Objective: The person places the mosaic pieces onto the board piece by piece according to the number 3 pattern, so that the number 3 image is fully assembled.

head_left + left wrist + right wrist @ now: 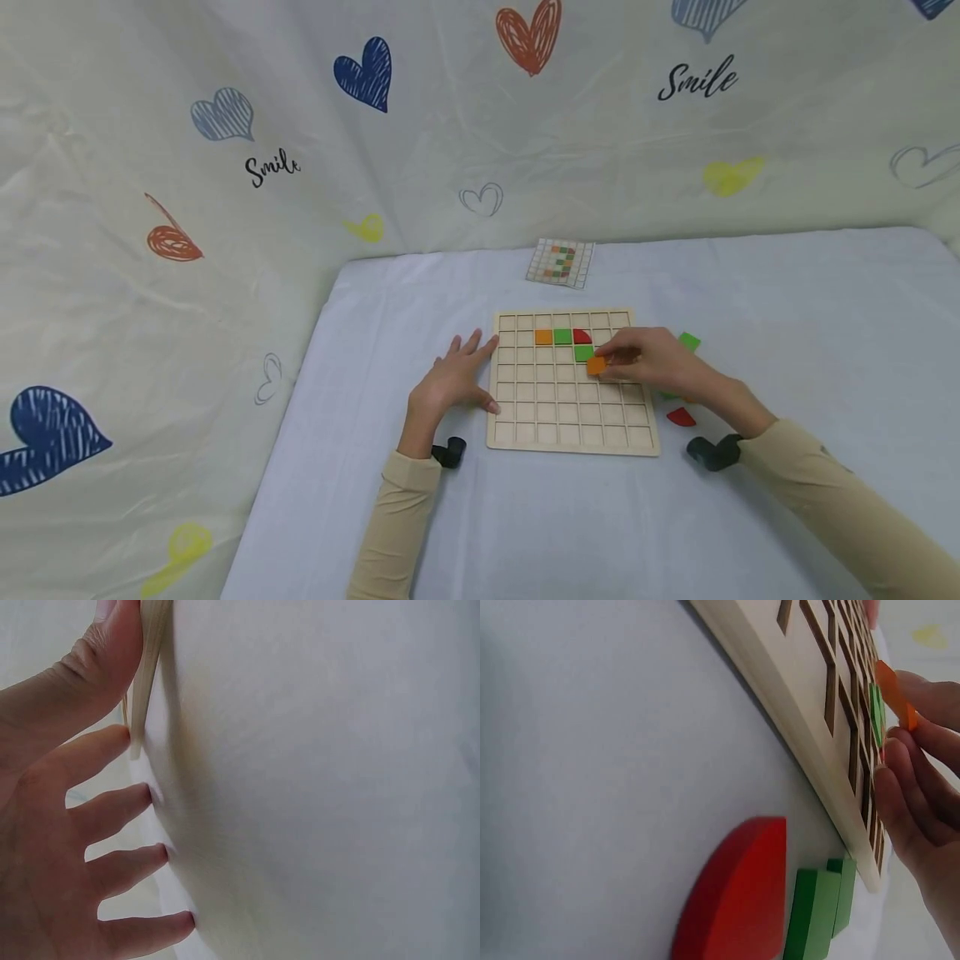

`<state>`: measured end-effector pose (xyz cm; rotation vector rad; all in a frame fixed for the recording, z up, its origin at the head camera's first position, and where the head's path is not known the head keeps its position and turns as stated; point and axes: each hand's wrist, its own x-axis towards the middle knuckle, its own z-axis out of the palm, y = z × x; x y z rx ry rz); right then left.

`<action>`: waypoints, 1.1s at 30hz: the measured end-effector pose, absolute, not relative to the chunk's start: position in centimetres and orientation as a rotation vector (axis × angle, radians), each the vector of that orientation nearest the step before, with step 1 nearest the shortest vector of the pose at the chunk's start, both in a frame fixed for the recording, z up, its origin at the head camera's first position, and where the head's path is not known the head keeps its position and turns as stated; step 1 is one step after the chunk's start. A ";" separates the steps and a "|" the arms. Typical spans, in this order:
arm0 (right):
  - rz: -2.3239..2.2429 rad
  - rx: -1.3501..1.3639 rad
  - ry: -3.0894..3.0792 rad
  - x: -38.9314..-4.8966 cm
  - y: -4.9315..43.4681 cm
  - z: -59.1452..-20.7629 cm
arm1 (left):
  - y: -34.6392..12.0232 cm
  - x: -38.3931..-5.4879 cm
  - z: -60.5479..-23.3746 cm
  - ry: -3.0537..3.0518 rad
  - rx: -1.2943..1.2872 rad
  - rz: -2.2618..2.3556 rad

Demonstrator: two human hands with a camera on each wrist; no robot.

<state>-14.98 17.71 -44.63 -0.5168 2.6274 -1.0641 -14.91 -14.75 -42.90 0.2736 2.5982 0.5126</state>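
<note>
A wooden grid board (517, 434) lies on the white-covered table. In its upper part sit an orange square tile (543, 337), a green square tile (562, 337) and a red quarter-circle tile (582, 336), with another green tile (583, 354) just below. My right hand (663, 358) pinches a second orange square tile (596, 366) over the board, beside that lower green one; the right wrist view shows this orange tile (894, 694) tilted between thumb and fingers. At the board's left edge, my left hand (450, 383) rests with fingers spread, its thumb (97, 664) against the rim.
Behind the board lies a pattern card (561, 263) printed with a coloured grid. Loose pieces lie to the right of the board, among them a red quarter-circle (682, 417) and a green piece (689, 342). A cloth backdrop with printed hearts hangs along the table's back and left.
</note>
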 end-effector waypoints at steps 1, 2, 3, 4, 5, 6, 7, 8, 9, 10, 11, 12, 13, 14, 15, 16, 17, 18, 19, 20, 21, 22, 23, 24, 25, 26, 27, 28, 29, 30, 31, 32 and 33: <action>-1.064 -0.530 2.623 -15.0 17.6 -44.7 | -14.7 -14.9 -42.9 2.598 0.275 0.511; -1.065 -0.539 2.617 -15.1 17.4 -44.7 | -14.7 -14.9 -42.9 2.597 0.276 0.509; -1.066 -0.552 2.614 -15.1 17.3 -44.8 | -14.7 -15.0 -42.8 2.598 0.277 0.505; -1.068 -0.565 2.610 -15.2 17.2 -44.9 | -14.7 -15.0 -42.8 2.597 0.276 0.504; -1.071 -0.581 2.607 -15.3 17.1 -45.0 | -14.7 -15.0 -42.8 2.598 0.277 0.501; -1.066 -0.598 2.610 -15.3 17.0 -45.1 | -14.7 -15.0 -42.8 2.598 0.277 0.499; -1.062 -0.613 2.614 -15.4 16.9 -45.2 | -14.7 -15.0 -42.8 2.599 0.276 0.497; -1.058 -0.623 2.617 -15.4 16.8 -45.2 | -14.8 -15.0 -42.8 2.599 0.276 0.497; -1.054 -0.634 2.622 -15.4 16.8 -45.3 | -14.8 -15.0 -42.8 2.597 0.277 0.499; -1.050 -0.646 2.627 -15.4 16.7 -45.4 | -14.8 -15.0 -42.8 2.594 0.277 0.502; -1.046 -0.662 2.632 -15.4 16.6 -45.4 | -14.8 -15.0 -42.8 2.592 0.279 0.504; -1.041 -0.675 2.639 -15.5 16.5 -45.4 | -14.8 -15.0 -42.8 2.590 0.281 0.505; -1.034 -0.692 2.647 -15.5 16.4 -45.5 | -14.8 -15.0 -42.8 2.589 0.282 0.507; -1.026 -0.708 2.657 -15.4 16.3 -45.5 | -14.8 -15.0 -42.7 2.586 0.283 0.508; -1.017 -0.726 2.668 -15.4 16.3 -45.5 | -14.8 -15.0 -42.7 2.586 0.285 0.508; -1.006 -0.745 2.680 -15.4 16.2 -45.5 | -14.8 -15.0 -42.7 2.587 0.285 0.506; -0.998 -0.762 2.691 -15.4 16.2 -45.5 | -14.8 -15.0 -42.7 2.588 0.285 0.503; -0.989 -0.776 2.701 -15.4 16.2 -45.6 | -14.8 -15.0 -42.7 2.590 0.285 0.501; -0.979 -0.790 2.711 -15.4 16.1 -45.6 | -14.8 -15.1 -42.8 2.591 0.285 0.499; -0.972 -0.801 2.718 -15.4 16.1 -45.6 | -14.8 -15.1 -42.8 2.593 0.284 0.500; -0.967 -0.812 2.724 -15.4 16.1 -45.6 | -14.8 -15.1 -42.8 2.593 0.284 0.499; -0.961 -0.821 2.729 -15.4 16.1 -45.6 | -14.8 -15.1 -42.8 2.593 0.283 0.502; -0.958 -0.824 2.731 -15.4 16.1 -45.6 | -14.8 -15.1 -42.9 2.592 0.284 0.503; -0.954 -0.826 2.732 -15.4 16.1 -45.6 | -14.8 -15.0 -42.9 2.591 0.285 0.504; -0.950 -0.828 2.735 -15.3 16.1 -45.6 | -14.8 -15.0 -42.9 2.590 0.285 0.505; -0.948 -0.827 2.735 -15.3 16.1 -45.6 | -14.8 -15.0 -42.9 2.590 0.286 0.506; -0.948 -0.826 2.734 -15.3 16.1 -45.6 | -14.8 -15.0 -43.0 2.590 0.287 0.505; -0.949 -0.825 2.732 -15.3 16.2 -45.6 | -14.8 -15.0 -43.0 2.591 0.286 0.505; -0.953 -0.825 2.729 -15.3 16.2 -45.6 | -14.8 -15.0 -43.0 2.591 0.287 0.504; -0.955 -0.828 2.727 -15.3 16.2 -45.6 | -14.8 -15.0 -42.9 2.593 0.286 0.503; -0.960 -0.832 2.726 -15.3 16.2 -45.5 | -14.7 -14.9 -42.9 2.595 0.285 0.504; -0.965 -0.837 2.724 -15.3 16.3 -45.5 | -14.7 -14.9 -42.9 2.596 0.284 0.504; -0.970 -0.844 2.724 -15.3 16.3 -45.5 | -14.8 -14.9 -42.9 2.595 0.280 0.505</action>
